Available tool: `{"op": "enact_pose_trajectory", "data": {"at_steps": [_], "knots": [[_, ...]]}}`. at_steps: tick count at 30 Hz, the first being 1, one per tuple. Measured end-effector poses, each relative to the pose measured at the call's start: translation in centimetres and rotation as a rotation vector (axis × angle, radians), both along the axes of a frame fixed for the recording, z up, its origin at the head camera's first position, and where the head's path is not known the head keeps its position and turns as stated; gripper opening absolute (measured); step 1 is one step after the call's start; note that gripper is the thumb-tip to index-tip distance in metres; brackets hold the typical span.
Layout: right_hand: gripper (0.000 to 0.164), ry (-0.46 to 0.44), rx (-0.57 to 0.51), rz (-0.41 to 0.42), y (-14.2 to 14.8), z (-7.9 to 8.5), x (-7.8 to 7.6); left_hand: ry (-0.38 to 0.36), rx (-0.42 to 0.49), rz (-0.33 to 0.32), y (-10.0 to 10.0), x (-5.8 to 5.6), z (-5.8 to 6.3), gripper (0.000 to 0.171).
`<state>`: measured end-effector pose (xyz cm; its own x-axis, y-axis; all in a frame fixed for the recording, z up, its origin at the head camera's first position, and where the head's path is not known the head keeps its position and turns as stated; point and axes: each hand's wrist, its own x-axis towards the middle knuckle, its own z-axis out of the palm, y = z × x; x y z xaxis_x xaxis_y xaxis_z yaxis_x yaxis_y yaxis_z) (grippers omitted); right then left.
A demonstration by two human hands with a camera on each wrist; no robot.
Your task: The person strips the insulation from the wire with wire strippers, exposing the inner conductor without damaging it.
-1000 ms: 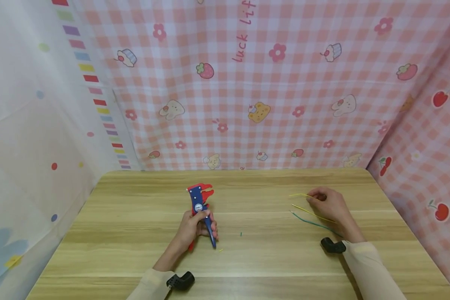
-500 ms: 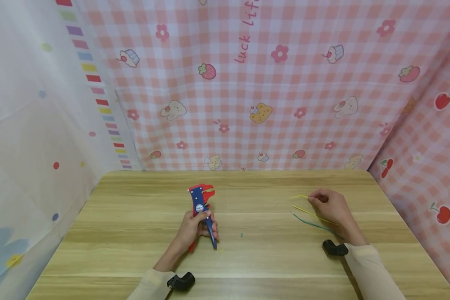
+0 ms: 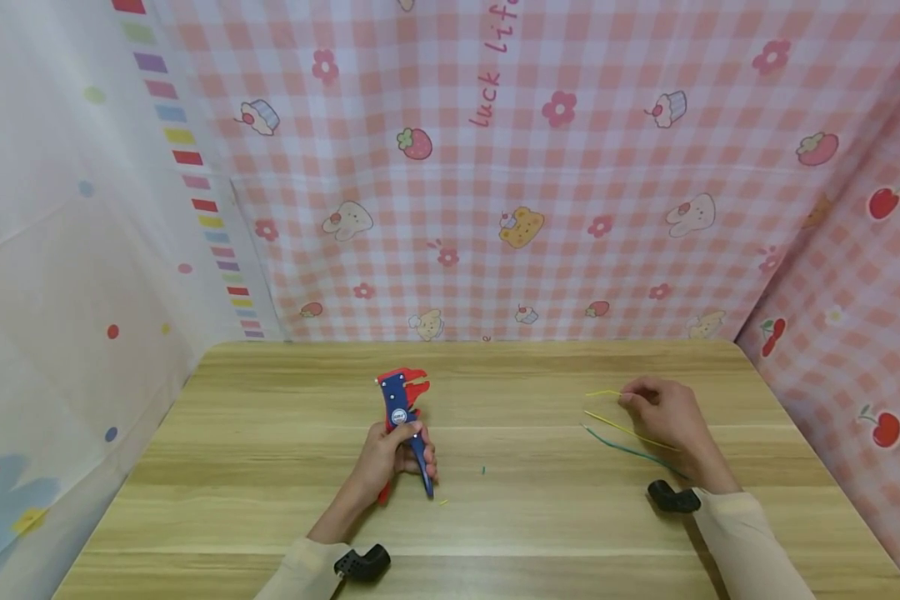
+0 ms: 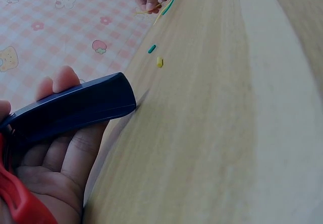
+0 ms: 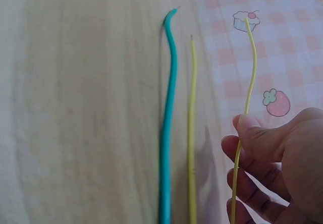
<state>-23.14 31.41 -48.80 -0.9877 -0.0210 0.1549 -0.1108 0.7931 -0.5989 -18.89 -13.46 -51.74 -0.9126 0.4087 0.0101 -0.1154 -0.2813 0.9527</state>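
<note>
My left hand (image 3: 396,452) grips a wire stripper (image 3: 396,396) with red jaws and a blue body and handle, its head pointing away from me. In the left wrist view the blue handle (image 4: 75,105) lies across the curled fingers. On the right side, my right hand (image 3: 663,412) pinches a thin yellow wire (image 5: 251,72) between thumb and fingertips. A second yellow wire (image 5: 192,133) and a green wire (image 5: 167,128) lie on the table beside that hand, both with bare metal showing at their far tips.
Between the hands, a short green insulation scrap (image 3: 483,470) and a yellow scrap (image 3: 443,502) lie on the wooden table (image 3: 540,533). A pink checked curtain (image 3: 450,183) hangs behind the table's far edge.
The right hand, with the yellow wire pinched in it, has shifted very slightly rightward. The left hand and wire stripper look nearly still; the view itself moved a little at first.
</note>
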Motion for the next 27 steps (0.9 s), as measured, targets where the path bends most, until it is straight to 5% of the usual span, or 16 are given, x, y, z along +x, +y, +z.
{"op": "enact_pose_trajectory", "data": {"at_steps": [17, 27], "knots": [[0.012, 0.148, -0.004, 0.021, -1.1, 2.0, 0.7, 0.010, -0.001, 0.001, 0.0, 0.1, 0.2, 0.026], [0.015, 0.155, -0.040, 0.036, -2.4, 2.5, 1.1, 0.016, -0.015, -0.006, -0.1, -0.1, -0.2, 0.029]]}}
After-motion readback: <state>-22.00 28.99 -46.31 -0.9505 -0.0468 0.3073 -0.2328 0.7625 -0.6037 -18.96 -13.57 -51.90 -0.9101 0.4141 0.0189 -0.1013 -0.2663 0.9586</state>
